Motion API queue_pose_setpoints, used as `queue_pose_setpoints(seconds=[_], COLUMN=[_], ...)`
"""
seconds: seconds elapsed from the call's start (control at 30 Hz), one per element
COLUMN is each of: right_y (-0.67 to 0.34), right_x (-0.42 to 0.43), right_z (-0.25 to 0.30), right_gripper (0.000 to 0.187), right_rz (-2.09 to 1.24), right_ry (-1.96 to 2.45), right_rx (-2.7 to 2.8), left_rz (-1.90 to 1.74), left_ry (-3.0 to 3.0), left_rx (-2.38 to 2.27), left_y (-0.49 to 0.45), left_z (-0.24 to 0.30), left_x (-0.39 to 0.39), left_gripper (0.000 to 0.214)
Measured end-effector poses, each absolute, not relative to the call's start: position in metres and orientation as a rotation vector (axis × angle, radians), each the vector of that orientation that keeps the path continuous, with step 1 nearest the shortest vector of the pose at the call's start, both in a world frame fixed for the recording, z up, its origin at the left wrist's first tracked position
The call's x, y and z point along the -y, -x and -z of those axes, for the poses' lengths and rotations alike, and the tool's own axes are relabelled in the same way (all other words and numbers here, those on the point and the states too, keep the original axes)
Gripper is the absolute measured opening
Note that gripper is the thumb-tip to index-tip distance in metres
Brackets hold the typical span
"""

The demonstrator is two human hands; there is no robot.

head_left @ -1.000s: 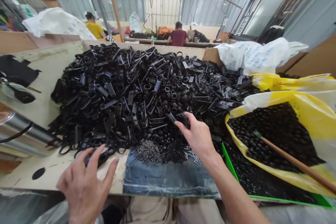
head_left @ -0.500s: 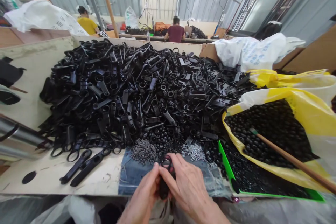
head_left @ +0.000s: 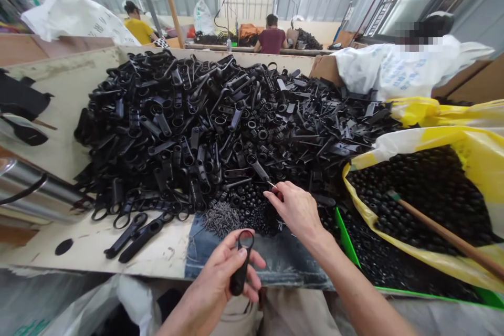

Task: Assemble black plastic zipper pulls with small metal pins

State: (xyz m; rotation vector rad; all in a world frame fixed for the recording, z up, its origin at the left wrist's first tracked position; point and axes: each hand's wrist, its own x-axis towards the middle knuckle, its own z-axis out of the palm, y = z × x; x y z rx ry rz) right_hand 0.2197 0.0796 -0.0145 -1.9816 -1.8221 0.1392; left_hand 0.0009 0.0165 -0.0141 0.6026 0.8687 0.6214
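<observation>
Right hand (head_left: 298,213) withdrew; handle (head_left: 239,276) ring-forward.

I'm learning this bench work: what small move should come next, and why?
I'd likely bring the right hand over to the ring-ended black handle: the left hand holds it with its ring exposed, while the right seems to pinch a thin shiny piece apart from it.

Black handle (head_left: 238,276), green tray (head_left: 348,241)

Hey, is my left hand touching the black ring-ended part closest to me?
Touching: the head view shows your left hand holding the black ring-ended part, thumb against it just below the ring.
</observation>
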Motion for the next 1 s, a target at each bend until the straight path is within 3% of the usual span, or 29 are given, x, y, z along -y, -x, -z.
queue_pose_setpoints(seconds=[0.2,0.43,0.63,0.8,1.0], right_y=[-0.222,-0.21,-0.211,-0.207,-0.2], right_x=[-0.066,0.013,0.038,0.029,0.027], right_z=[0.014,0.047,0.048,0.042,0.039], right_gripper=[0.024,0.029,0.024,0.031,0.024], right_rz=[-0.132,-0.004,-0.243,-0.472,-0.74], right_ry=[1.821,1.356,1.502,1.699,1.487], right_rx=[1.862,2.338,2.051,2.036,1.8], left_rz=[-0.678,-0.668,-0.657,-0.607,-0.577], left_ry=[-0.319,-0.207,-0.262,-0.42,-0.574], left_rx=[-0.883,-0.911,-0.938,-0.962,-0.921], left_y=[0.009,0.02,0.02,0.014,0.01], left_z=[0.021,0.024,0.023,0.024,0.018], left_x=[-0.019,-0.017,-0.014,-0.009,-0.005], left_gripper=[0.036,0.025,0.038,0.054,0.062])
